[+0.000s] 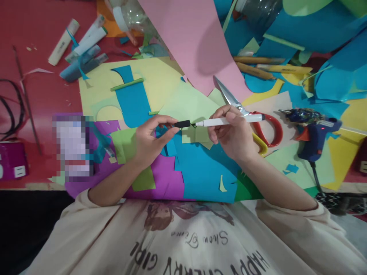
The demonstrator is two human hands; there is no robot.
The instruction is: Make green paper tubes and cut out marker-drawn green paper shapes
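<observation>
My left hand (155, 135) pinches a black marker cap (182, 123) between thumb and fingertips. A white marker (215, 121) with a dark end rests in the closed fingers of my right hand (233, 131). Its tip points left at the cap's mouth, with a small gap between them. Beneath both hands lie a pale green sheet (183, 99) and a blue sheet (209, 172) of paper. Scissors (268, 128) with red and yellow handles lie just behind and right of my right hand, partly hidden by it.
A blue glue gun (312, 139) with a lit red light lies at right, its cord running toward the front edge. Several markers (63, 42) lie at back left. A phone (76, 147), blurred out, is at left. Pencils (258, 68), a pink sheet (195, 42) and clear jars (134, 17) are at the back.
</observation>
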